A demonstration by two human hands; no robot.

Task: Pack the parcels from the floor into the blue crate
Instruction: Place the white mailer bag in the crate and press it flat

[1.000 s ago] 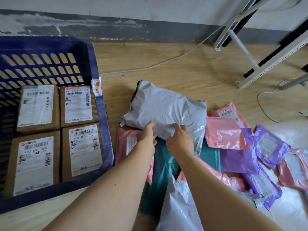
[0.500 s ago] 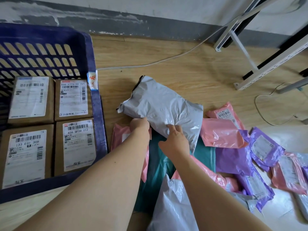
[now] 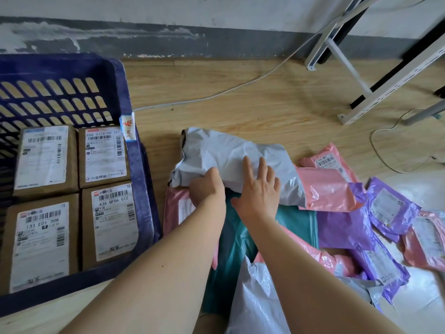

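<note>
Head view.

A: Grey parcel. Where does it lie?

B: On the floor, on top of the heap. Its near edge lies over a teal mailer and a pink mailer. It is just right of the blue crate, not in it.

A: Hands?

B: Left hand is at the near-left edge, fingers curled round the film, tips hidden beneath. Right hand lies flat on top with fingers straight and spread, pressing and gripping nothing.

A: How will it handle?

B: It is a soft poly bag, creased and puffed. I judge it light, with limp contents. The film looks glossy, so probably slick. Lifted by one corner it would likely sag and swing. Better to hold both short ends, or scoop under the belly and pinch a fold.

A: Room in the crate?

B: Four labelled cardboard boxes cover the crate bottom that shows. The parcel would have to lie flat on top of them. The crate's left part is out of frame.

A: Surroundings?

B: Purple mailers to the right, a white mailer nearest the body. A white cable crosses the floor, and a metal frame stands far right.
</note>
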